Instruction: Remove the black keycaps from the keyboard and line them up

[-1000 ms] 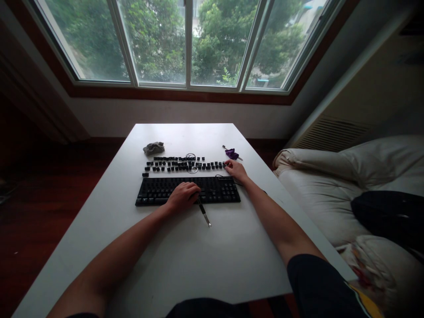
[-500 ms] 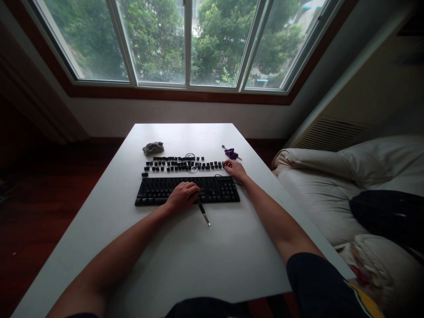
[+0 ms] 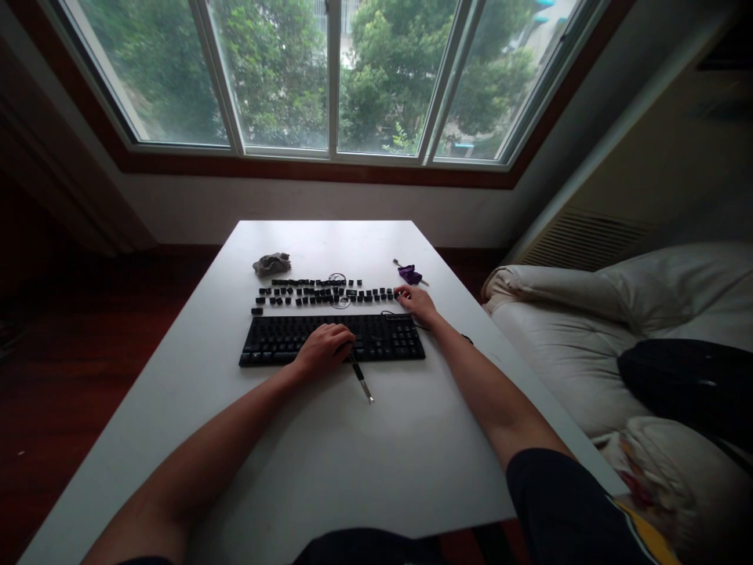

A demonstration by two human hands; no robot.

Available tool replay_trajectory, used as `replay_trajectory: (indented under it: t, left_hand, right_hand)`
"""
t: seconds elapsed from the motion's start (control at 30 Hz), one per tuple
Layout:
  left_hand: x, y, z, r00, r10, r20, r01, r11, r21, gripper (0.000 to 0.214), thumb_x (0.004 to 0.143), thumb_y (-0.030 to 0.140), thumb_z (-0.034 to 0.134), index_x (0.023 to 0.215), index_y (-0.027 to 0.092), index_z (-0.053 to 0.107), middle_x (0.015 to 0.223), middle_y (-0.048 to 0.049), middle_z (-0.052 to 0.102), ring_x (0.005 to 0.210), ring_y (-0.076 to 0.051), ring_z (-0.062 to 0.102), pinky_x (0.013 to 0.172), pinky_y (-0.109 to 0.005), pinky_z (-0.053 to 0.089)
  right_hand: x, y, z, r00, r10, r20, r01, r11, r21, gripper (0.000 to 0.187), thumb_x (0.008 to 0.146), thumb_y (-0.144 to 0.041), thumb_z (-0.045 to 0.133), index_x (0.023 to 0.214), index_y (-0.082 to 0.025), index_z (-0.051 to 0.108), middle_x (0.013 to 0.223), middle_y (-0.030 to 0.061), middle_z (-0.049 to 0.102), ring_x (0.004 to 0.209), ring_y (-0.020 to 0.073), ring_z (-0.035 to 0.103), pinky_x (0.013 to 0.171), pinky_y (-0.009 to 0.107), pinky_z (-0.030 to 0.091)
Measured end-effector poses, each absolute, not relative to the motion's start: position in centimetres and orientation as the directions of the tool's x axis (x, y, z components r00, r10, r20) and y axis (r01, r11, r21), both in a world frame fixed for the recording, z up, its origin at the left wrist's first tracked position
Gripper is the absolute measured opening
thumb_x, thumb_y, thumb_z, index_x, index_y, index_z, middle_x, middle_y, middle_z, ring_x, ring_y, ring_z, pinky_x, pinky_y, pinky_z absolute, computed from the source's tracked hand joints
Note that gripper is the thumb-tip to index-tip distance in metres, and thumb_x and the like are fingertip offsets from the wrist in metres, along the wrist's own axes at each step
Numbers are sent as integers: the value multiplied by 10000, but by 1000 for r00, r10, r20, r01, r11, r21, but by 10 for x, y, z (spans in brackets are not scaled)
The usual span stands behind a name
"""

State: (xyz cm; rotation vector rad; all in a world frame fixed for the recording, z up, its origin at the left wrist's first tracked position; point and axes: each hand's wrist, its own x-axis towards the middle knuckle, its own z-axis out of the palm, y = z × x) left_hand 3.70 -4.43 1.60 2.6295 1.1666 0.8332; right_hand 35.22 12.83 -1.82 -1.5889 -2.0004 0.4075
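My left hand (image 3: 325, 345) rests over the middle of a black keyboard (image 3: 271, 345), its fingers curled. From under those fingers a slim black-and-silver tool (image 3: 362, 380) points toward me, its shiny end out past the keyboard's near edge. Beyond the keyboard, loose black keycaps (image 3: 311, 297) stand in rows on the white table. My right hand (image 3: 415, 303) is at the right end of the nearer rows, thumb and fingers pinched on a keycap (image 3: 397, 295) that they partly hide.
A crumpled grey cloth (image 3: 271, 264) lies at the back left of the white table (image 3: 329, 471). Back right are a purple cloth (image 3: 410, 274) and a thin brush-like stick (image 3: 396, 262). The keyboard's cable (image 3: 467, 339) passes under my right forearm. A pale sofa (image 3: 547, 345) stands right.
Almost nothing differs. My right hand has shifted very slightly left at the end of the keycap row; my left hand stays on the keyboard.
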Motion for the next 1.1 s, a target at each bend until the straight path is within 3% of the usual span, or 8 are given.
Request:
replay_trajectory:
  t: [0.2,0.4,0.47,0.63,0.8,0.93,1.1]
  left_hand:
    - [36,-44,15,536,725,432,634,-684,360,149,956,237,523,1002,225,664,1019,-51,687,940,-202,629,854,-359,449]
    - [35,-44,18,473,768,431,609,-639,470,194,981,301,496,970,220,671,997,-55,688,931,-195,625,846,-335,456]
    - [34,-43,19,457,785,418,606,-619,499,271,1002,334,451,912,210,674,975,-56,692,913,-189,624,842,-329,451]
    - [34,-41,19,405,833,377,631,-553,543,415,1035,353,346,852,212,691,940,-39,710,918,-185,624,872,-334,414]
    - [33,-41,18,319,865,387,663,-496,561,405,1028,345,345,867,211,691,941,-40,708,924,-196,618,892,-343,410]
    - [33,-41,18,282,877,389,681,-469,562,399,1019,310,335,845,209,680,922,-37,703,896,-197,612,886,-349,415]
    - [32,-42,21,289,874,392,653,-479,587,376,1016,302,329,918,202,678,996,-44,703,950,-203,614,892,-345,428]
  right_hand:
    - [353,125,-16,-145,958,249,752,270,-602,291,816,-291,628,1081,-232,731,824,23,699,714,172,607,708,284,454]
    - [340,93,8,-69,905,420,691,347,-634,266,893,-334,547,1039,-191,716,759,36,662,644,177,560,668,300,441]
    - [329,71,17,-137,871,472,651,438,-620,268,920,-336,526,1058,-193,707,782,38,659,655,175,558,664,295,439]
    - [293,13,28,-487,738,468,528,675,-515,287,952,-301,540,1200,-226,662,862,39,652,723,169,573,706,291,458]
    - [264,-21,29,-703,541,461,365,831,-420,530,909,-310,639,1420,-263,506,955,64,643,852,204,593,768,320,493]
    - [251,-34,34,-757,450,475,175,839,-516,486,885,-375,688,1346,-260,591,1025,81,638,881,196,606,788,314,510]
    - [248,-38,37,-605,611,511,113,700,-705,315,968,-335,574,1255,-243,664,978,69,660,844,172,616,781,315,517]
